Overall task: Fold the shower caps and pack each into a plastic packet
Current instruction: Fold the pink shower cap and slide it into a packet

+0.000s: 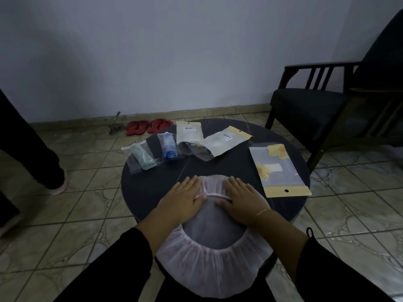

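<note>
Where the round dark worktop [139, 192] meets the viewer's edge, a white gathered shower cap [214, 269] lies spread open side up, its near part hanging over the rim and its far edge folded back toward the middle. The left hand [184, 198] and the right hand [241, 199] lie flat on that far elastic edge, palms down, fingers straight and close together; neither grip closes round anything, both merely press the cap against the worktop. A thin gold bracelet [262, 212] circles the right wrist. Beyond the hands, along the far side of the worktop: a clear packet holding a rolled pale green cap [142, 158], just beside it a clear packet holding a rolled blue cap [169, 146], then two white packets with tan header strips [189, 132], [224, 141], overlapping at their lower ends. To the right, apart from the cap, lies a flat clear packet printed with yellow flowers [281, 171]. On the tiled floor [87, 214] behind: red sandals [149, 126]. At right: a dark armchair [316, 105]
</note>
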{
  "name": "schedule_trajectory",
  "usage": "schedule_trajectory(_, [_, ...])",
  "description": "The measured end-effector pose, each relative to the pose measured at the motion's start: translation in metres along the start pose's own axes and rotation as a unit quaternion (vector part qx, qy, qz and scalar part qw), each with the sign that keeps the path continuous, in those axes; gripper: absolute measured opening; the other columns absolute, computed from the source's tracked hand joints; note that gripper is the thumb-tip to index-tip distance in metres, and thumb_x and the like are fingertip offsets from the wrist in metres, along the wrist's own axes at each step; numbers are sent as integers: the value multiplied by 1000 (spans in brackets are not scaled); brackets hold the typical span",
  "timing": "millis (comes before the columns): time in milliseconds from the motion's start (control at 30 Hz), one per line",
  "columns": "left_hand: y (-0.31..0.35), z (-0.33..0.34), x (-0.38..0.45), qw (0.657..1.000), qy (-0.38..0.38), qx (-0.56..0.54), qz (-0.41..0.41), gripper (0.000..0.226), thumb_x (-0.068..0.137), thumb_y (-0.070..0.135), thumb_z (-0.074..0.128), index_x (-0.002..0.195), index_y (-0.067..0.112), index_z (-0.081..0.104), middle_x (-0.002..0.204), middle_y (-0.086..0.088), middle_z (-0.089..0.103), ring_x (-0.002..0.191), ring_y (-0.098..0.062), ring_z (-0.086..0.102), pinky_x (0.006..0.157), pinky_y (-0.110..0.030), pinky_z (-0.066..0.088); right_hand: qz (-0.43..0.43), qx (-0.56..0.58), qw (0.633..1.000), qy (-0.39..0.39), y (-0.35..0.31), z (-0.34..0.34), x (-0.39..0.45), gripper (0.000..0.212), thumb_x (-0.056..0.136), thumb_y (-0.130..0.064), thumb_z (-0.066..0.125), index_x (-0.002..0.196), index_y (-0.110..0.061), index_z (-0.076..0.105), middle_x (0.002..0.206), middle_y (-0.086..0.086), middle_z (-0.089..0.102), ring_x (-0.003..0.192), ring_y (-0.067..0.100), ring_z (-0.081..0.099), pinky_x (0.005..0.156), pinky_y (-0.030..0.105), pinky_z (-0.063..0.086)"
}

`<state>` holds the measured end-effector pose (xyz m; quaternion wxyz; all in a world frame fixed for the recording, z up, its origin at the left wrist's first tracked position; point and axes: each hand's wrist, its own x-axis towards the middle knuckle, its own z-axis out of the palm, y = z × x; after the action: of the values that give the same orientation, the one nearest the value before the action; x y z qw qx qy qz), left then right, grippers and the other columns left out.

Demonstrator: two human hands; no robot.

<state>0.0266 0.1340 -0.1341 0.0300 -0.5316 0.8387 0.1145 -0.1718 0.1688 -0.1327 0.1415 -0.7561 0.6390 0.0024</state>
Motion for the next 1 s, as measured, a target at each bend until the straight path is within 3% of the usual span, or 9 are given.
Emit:
schedule_trajectory(200, [-6,1,0,998,8,-12,-54,66,96,58,13,153,25,2,160,4,-2,146,-12,-3,119,-36,0,29,-1,999,-13,-3,-3,-1,75,93,-64,20,151,-21,-1,160,3,-5,147,19,-5,118,41,0])
schedule_trajectory(300, [-3,-7,-5,998,60,4,-32,64,96,58,24,150,23,22,159,0,14,146,-19,7,119,-37,5,67,12,998,-6,-6,-2,1,78,92,-66,21,152,-21,1,160,4,-3,147,22,-2,117,43,4])
schedule_trajectory(400, [7,-25,-16,971,205,122,-8,38,94,47,39,120,26,58,123,2,49,115,-17,42,99,-33,30,130,2,991,15,-9,-5,-1,83,89,-70,22,151,-16,9,158,10,9,144,29,12,113,47,17])
schedule_trajectory(500, [15,-40,-24,967,203,139,-69,39,96,41,36,99,20,68,104,0,60,91,-17,47,80,-34,31,197,-17,980,13,-14,-14,-7,91,85,-75,21,147,-9,20,150,16,27,136,32,28,105,46,28])
schedule_trajectory(667, [6,-31,-23,984,108,110,-87,39,98,41,34,119,19,59,126,-2,51,114,-23,44,94,-37,34,195,-131,967,99,-23,-37,-20,61,94,-59,27,122,-13,54,127,12,51,118,27,46,97,41,35])
schedule_trajectory(800, [-6,-12,-23,985,161,51,-43,34,97,48,36,116,25,54,125,5,52,121,-18,42,100,-33,29,50,-75,972,216,-19,-28,-11,39,97,-42,37,126,-18,46,133,8,46,124,23,41,104,37,33])
schedule_trajectory(867, [-9,-4,-23,991,128,9,-36,52,95,56,32,136,24,41,145,1,39,138,-19,28,114,-34,17,-21,-22,986,161,-17,-22,-5,53,98,-46,35,143,-20,29,154,6,25,143,23,18,115,40,18])
schedule_trajectory(933, [-10,2,-24,997,54,-20,-59,77,90,68,24,151,20,14,160,-2,10,147,-19,3,119,-40,3,-51,-25,995,80,-14,-13,-2,62,97,-52,27,151,-25,10,160,0,2,147,19,-3,118,39,3])
schedule_trajectory(1000, [-12,5,-22,996,18,-17,-89,90,85,76,18,152,19,1,160,-3,-5,147,-20,-9,119,-42,-2,-37,-36,998,41,-7,-1,1,66,95,-60,21,151,-28,6,160,-2,-1,147,18,-6,118,39,0])
